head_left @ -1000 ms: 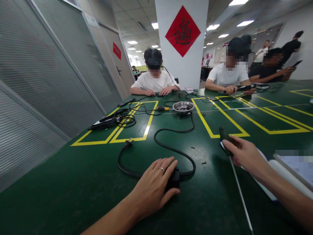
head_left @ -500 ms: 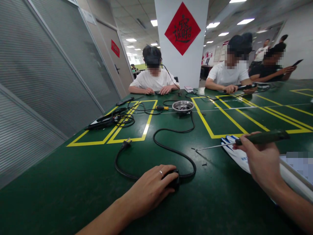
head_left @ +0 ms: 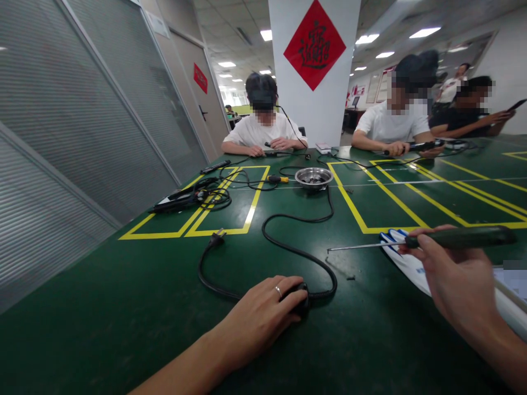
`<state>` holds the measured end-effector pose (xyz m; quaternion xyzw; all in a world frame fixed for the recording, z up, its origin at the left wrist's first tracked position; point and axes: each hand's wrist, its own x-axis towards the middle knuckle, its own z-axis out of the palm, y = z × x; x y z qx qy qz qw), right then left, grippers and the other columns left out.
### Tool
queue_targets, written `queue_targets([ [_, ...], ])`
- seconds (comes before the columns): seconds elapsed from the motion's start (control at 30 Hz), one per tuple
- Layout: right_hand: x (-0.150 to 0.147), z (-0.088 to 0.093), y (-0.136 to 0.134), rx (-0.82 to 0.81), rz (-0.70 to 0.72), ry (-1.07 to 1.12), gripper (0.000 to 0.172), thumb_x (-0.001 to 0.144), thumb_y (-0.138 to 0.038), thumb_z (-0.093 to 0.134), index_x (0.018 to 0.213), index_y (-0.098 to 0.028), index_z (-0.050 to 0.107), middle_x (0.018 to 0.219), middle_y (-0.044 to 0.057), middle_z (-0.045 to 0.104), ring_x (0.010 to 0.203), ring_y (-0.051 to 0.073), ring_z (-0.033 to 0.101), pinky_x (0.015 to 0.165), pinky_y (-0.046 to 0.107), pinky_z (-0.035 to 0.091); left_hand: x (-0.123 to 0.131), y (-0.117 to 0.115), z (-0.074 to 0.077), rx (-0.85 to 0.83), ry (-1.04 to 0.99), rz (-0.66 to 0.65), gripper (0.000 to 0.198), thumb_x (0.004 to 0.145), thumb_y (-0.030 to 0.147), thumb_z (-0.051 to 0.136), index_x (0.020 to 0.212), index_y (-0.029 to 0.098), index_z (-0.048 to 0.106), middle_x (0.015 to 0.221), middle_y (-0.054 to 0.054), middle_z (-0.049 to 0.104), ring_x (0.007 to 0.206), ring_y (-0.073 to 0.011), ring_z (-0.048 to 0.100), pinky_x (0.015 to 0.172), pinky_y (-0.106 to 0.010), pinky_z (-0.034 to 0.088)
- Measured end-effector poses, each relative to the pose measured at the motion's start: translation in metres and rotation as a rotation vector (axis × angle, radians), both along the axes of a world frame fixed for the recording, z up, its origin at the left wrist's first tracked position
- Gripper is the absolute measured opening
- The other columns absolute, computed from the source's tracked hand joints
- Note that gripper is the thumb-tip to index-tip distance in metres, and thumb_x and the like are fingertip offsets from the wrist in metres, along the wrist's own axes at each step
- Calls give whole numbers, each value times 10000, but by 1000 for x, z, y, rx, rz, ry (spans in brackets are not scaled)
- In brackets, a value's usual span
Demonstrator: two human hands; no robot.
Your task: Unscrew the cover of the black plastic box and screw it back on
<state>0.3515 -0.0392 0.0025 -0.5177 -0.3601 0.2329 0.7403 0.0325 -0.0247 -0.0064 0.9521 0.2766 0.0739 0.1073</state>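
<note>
My left hand (head_left: 269, 312) is closed over a small black box (head_left: 303, 302) on the table, with black cord running out from both sides. Most of the box is hidden under the fingers. In my right hand (head_left: 457, 274) is a screwdriver (head_left: 465, 237) with a dark green handle, its thin shaft pointing left above the table. A tiny dark screw (head_left: 328, 252) appears to cling to its tip. Another small screw (head_left: 351, 278) lies on the table below the shaft. The cord (head_left: 284, 251) curves away in an S, and its two-pin plug (head_left: 217, 237) lies at the left.
A metal bowl (head_left: 313, 176) holds small dark parts. Beside it lies a yellow-and-black screwdriver (head_left: 278, 179). Tangled cables (head_left: 214, 197) lie at the left. A white-and-blue packet (head_left: 405, 263) is under my right hand. Two people in white shirts (head_left: 265, 129) sit opposite with objects in hand.
The screwdriver tip has risen slightly, and the screw that lay beside it now seems attached to it. My left hand keeps its hold. The whole view has shifted slightly.
</note>
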Motion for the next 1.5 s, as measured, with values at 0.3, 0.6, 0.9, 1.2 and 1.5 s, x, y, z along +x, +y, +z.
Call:
queue_targets([
  [0.3,-18,6,-14,-34,127,118,174,728,-267,689,864,-191,611,893,32,605,805,155,595,596,261,560,-2,0,-3,-70,-86,46,354,922,265,573,1260,251,466,1394,-57,455,1204,-241,486,1016,-418,431],
  [0.6,-29,7,-23,-64,185,152,191,713,-265,697,872,-214,603,909,23,602,760,134,565,597,246,553,-4,2,-4,-98,-118,51,296,951,296,526,1242,255,492,1390,-45,474,1205,-219,494,1020,-401,432],
  [0.9,-32,5,-22,-82,207,129,197,706,-280,700,866,-221,601,921,25,604,803,151,564,614,262,555,-2,2,-3,-87,-127,51,325,948,271,528,1270,271,480,1379,-52,483,1195,-231,505,1000,-419,449],
  [1.2,-30,-2,-26,-83,217,65,237,694,-282,716,884,-213,594,928,34,628,761,172,611,636,316,554,-2,1,-3,-123,-178,62,400,933,246,550,1309,237,414,1346,-70,505,1197,-226,501,1027,-421,432],
  [1.5,-22,23,-25,101,-1,-19,95,763,-221,623,829,-264,570,833,-6,551,738,151,542,548,297,429,5,-4,15,-169,-76,82,352,954,249,497,1300,239,437,1309,-72,515,1167,-235,514,1014,-428,436],
])
